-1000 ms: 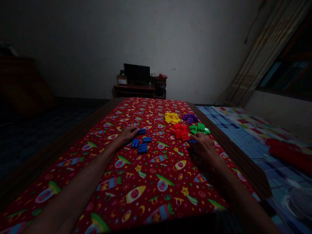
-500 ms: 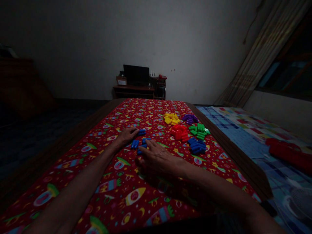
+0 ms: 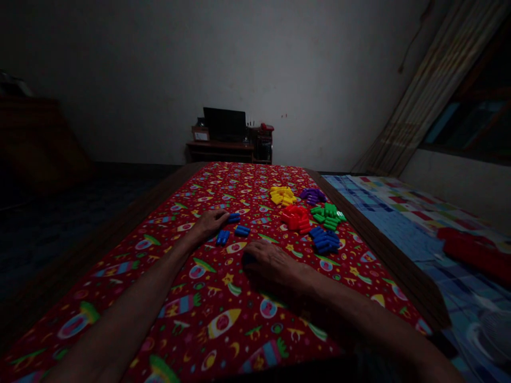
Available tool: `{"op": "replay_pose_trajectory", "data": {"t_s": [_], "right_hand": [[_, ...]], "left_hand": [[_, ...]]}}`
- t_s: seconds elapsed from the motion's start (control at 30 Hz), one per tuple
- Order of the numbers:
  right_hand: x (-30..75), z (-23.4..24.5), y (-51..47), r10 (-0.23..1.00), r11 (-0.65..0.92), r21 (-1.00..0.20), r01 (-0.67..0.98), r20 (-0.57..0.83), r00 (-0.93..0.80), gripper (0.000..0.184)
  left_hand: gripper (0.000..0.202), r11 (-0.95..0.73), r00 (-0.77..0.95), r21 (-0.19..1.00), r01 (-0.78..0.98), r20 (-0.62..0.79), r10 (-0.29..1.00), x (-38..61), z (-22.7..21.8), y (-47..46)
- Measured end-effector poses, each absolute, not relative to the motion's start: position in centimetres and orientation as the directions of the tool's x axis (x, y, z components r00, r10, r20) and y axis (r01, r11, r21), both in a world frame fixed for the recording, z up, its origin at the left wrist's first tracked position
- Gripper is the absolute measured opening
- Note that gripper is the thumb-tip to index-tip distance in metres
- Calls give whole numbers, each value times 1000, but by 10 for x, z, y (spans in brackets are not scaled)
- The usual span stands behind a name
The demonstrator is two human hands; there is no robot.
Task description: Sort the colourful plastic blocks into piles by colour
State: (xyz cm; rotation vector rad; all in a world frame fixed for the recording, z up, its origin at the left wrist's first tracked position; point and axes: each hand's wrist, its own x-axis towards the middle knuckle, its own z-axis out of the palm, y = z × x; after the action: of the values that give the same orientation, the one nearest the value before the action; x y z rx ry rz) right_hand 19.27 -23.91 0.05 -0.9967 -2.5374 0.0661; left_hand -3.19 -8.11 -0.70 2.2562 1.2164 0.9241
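My left hand [image 3: 211, 221] lies on the red patterned cloth [image 3: 223, 324], its fingers closed at the left end of a small ribbed blue plastic block [image 3: 234, 217]. Just nearer to me sit two more such pieces, an upright-lying blue block [image 3: 222, 237] and a sideways blue block [image 3: 242, 230], both untouched. Right of them, my right hand [image 3: 267, 260] is curled over a dark blue block [image 3: 249, 258]; only a bit of it shows between the fingers. A heap of blue blocks [image 3: 324, 240] rests farther right.
Beyond the blue heap are piles of red blocks [image 3: 295, 218], green blocks [image 3: 328, 215], yellow blocks [image 3: 283, 196] and purple blocks [image 3: 313, 196]. A desk with a monitor [image 3: 224, 124] stands against the far wall. At right lie checked bedding [image 3: 379, 223] and a fan [image 3: 495, 330].
My right hand has closed over a blue block and drawn it right and toward me, away from the other blue pieces. My left hand has stayed in place.
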Motion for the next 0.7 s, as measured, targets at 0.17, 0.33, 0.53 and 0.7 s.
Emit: {"op": "replay_pose_trajectory", "data": {"t_s": [0.17,0.33,0.53,0.7], "right_hand": [[251,23,-252,753,602,-218,769,476,-454,20],[313,44,-256,828,338,-180,924,523,-201,16],[347,34,-264,885,245,-198,949,446,-136,16],[349,25,-265,871,309,-258,915,463,-163,23]], "left_hand": [[41,-529,399,574,625,349,848,-32,-8,-81],[41,-520,393,578,628,341,854,-32,-6,-83],[42,-524,392,553,648,348,852,-31,1,-87],[42,-521,400,544,658,333,854,-28,5,-94]]}}
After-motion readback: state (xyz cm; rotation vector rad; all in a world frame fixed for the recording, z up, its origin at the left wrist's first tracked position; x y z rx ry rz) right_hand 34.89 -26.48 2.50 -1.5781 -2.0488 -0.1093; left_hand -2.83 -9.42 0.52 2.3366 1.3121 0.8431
